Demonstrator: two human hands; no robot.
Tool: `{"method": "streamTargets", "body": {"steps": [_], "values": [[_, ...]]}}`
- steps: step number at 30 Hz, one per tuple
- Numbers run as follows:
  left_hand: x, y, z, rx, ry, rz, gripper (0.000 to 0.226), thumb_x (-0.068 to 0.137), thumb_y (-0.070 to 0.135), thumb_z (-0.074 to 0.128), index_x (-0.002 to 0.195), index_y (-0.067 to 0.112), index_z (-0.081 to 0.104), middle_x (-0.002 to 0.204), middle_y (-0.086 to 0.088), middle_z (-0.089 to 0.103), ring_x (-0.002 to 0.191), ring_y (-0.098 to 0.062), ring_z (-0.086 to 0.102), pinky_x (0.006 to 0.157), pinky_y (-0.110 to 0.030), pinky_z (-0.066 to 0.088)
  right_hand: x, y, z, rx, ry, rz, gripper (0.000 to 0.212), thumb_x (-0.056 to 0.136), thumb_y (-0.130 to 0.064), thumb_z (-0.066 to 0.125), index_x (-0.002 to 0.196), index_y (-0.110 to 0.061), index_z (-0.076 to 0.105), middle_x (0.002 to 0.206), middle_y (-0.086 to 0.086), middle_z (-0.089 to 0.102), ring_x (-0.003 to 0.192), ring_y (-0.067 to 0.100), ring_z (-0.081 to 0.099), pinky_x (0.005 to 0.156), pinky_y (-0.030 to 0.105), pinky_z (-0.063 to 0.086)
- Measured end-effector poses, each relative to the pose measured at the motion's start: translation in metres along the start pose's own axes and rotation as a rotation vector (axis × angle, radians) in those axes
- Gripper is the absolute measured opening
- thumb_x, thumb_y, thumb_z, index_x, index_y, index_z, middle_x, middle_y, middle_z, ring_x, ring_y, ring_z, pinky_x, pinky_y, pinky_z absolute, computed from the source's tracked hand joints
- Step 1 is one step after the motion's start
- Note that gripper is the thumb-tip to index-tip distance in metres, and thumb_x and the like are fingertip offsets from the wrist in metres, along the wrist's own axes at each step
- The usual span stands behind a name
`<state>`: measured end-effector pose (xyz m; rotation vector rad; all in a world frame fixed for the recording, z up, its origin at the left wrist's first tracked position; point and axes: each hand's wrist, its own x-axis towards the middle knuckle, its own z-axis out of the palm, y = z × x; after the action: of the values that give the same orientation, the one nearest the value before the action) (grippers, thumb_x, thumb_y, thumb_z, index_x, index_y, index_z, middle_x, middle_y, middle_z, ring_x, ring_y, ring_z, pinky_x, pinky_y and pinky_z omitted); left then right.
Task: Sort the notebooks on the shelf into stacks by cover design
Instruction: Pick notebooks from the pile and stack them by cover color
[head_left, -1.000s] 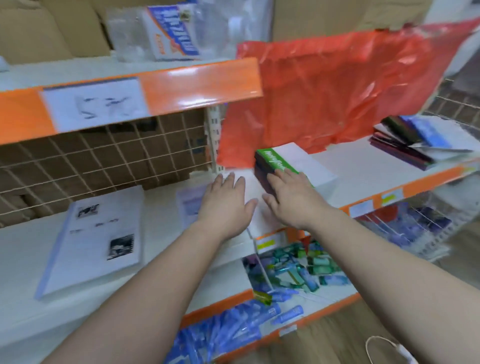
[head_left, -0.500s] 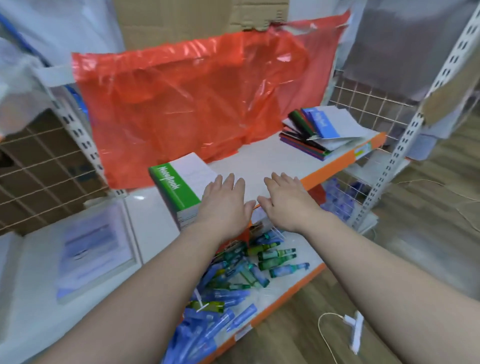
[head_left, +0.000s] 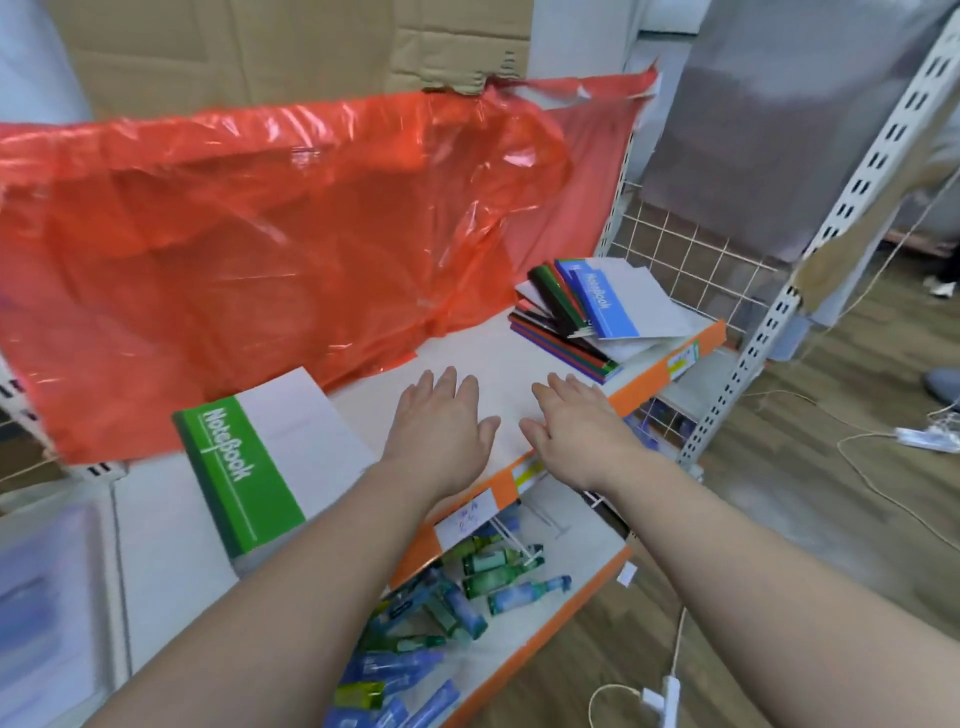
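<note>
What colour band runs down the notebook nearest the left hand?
Green; the notebook shows best in head view.

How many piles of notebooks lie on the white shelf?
2. A green-cover stack sits left of the left hand; a messy mixed pile lies at the right end of the shelf. The red plastic sheet may hide more.

A single head-worn camera looks forward and steeply down, from close range, onto the shelf (head_left: 498, 358) front.

One green notebook stack (head_left: 244, 478), one mixed pile (head_left: 587, 317), one plastic sheet (head_left: 260, 249)
</note>
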<state>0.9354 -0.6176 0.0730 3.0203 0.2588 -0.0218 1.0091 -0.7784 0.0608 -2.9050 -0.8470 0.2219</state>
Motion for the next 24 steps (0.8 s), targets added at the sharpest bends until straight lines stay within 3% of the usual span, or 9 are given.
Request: {"method": "streamTargets", "body": {"steps": [7,14,19,24], "values": [[0.048,0.016,0.012,-0.007,-0.035,-0.065,0.063,0.102,0.048,0.032,0.154,0.013,0.021,0.163,-0.014,0.016,0.149,-0.036,0.011,0.121,-0.045,0.015,0.053,0.037,-0.004,-0.066,0.018,-0.061,0.058,0.102,-0.044,0.029,0.149,-0.013,0.026,0.159,0.011,0.017,0.148,0.03,0.009,0.119,0.045,0.01],[0.088,0.036,0.024,0.02,-0.038,-0.215,0.058,0.101,0.05,0.032,0.145,0.013,0.033,0.152,-0.013,0.035,0.141,-0.038,0.028,0.114,-0.046,0.027,0.105,0.09,-0.014,-0.145,0.0,-0.133,0.062,0.101,-0.046,0.03,0.152,-0.013,0.022,0.16,0.013,0.014,0.147,0.032,0.01,0.119,0.047,0.012],[0.103,0.052,0.025,-0.002,-0.054,-0.255,0.062,0.102,0.048,0.031,0.152,0.013,0.024,0.162,-0.014,0.019,0.149,-0.037,0.015,0.121,-0.044,0.016,0.13,0.119,-0.019,-0.146,0.028,-0.132,0.064,0.1,-0.045,0.035,0.153,-0.015,0.016,0.162,0.011,0.009,0.148,0.032,0.004,0.12,0.047,0.007],[0.123,0.054,0.026,0.012,-0.042,-0.248,0.059,0.102,0.048,0.031,0.15,0.013,0.027,0.161,-0.014,0.021,0.148,-0.037,0.016,0.12,-0.044,0.017,0.145,0.14,-0.018,-0.19,0.03,-0.054,0.067,0.099,-0.032,0.048,0.152,-0.011,0.014,0.16,0.015,0.009,0.148,0.034,0.004,0.119,0.049,0.012]]}}
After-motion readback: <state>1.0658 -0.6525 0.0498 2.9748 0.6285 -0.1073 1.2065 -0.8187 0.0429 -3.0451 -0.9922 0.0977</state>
